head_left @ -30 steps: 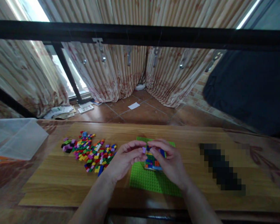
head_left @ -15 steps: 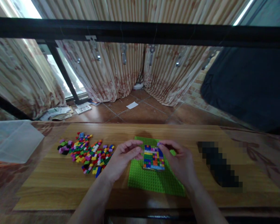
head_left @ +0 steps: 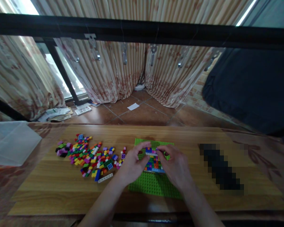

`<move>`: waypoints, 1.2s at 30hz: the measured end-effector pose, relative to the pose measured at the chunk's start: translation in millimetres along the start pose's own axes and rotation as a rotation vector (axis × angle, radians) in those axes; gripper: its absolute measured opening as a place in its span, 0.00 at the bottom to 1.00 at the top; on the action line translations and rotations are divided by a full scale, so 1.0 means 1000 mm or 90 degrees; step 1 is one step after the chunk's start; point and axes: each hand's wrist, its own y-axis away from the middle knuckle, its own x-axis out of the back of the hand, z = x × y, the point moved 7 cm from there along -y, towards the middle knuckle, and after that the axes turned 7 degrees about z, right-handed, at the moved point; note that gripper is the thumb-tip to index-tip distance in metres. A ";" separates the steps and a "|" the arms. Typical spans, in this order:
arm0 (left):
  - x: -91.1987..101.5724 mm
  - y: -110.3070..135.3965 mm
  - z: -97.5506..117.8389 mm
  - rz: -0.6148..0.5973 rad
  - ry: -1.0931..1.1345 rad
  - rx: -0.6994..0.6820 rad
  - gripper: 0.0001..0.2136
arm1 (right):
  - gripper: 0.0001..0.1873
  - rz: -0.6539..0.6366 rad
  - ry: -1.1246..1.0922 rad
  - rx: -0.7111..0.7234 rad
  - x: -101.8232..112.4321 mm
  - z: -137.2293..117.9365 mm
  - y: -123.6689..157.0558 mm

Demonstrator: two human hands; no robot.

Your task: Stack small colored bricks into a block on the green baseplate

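A small build of multicoloured bricks [head_left: 153,164] sits on the green baseplate [head_left: 153,186] in front of me. My left hand [head_left: 133,165] is at its left side, the thumb along the left edge and the forefinger curled round the back corner. Between the thumb and forefinger of my right hand [head_left: 176,165] is a small purple brick [head_left: 157,150], held at the build's upper right. The right fingers cover most of that brick and part of the build's right side.
Left of the baseplate spreads a pile of loose bricks [head_left: 92,154], with a long white studded strip [head_left: 105,177] at its front. A pixelated dark object [head_left: 221,167] lies on the right of the wooden tabletop [head_left: 68,195]. A translucent white container [head_left: 11,143] stands at far left.
My right hand has moved left and slightly down with the purple brick, onto the build. My left hand has come right and closed in on the build's left edge, uncovering more loose bricks.
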 end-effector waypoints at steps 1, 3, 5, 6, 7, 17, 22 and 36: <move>-0.001 0.000 0.000 0.000 -0.002 -0.002 0.20 | 0.08 -0.010 -0.007 0.003 0.000 0.000 0.001; -0.002 0.000 0.001 0.000 -0.010 -0.006 0.19 | 0.08 -0.031 -0.025 0.004 -0.001 0.000 0.002; -0.003 -0.001 0.000 0.001 -0.021 -0.007 0.19 | 0.09 -0.045 -0.048 0.002 0.000 0.001 0.002; -0.003 -0.001 0.000 0.004 -0.025 -0.006 0.18 | 0.09 -0.048 -0.060 -0.003 0.000 0.002 0.002; -0.002 -0.001 0.000 0.008 -0.028 -0.005 0.18 | 0.10 -0.050 -0.073 -0.009 0.000 0.003 0.002; -0.001 0.000 0.005 0.012 0.011 0.000 0.17 | 0.14 -0.047 -0.123 -0.066 -0.002 0.023 0.000; -0.001 0.000 0.003 0.010 0.009 -0.006 0.17 | 0.14 -0.076 -0.133 -0.072 -0.009 0.026 0.000; -0.003 0.001 0.003 0.013 0.002 -0.010 0.20 | 0.17 -0.103 -0.201 -0.166 -0.022 0.049 0.002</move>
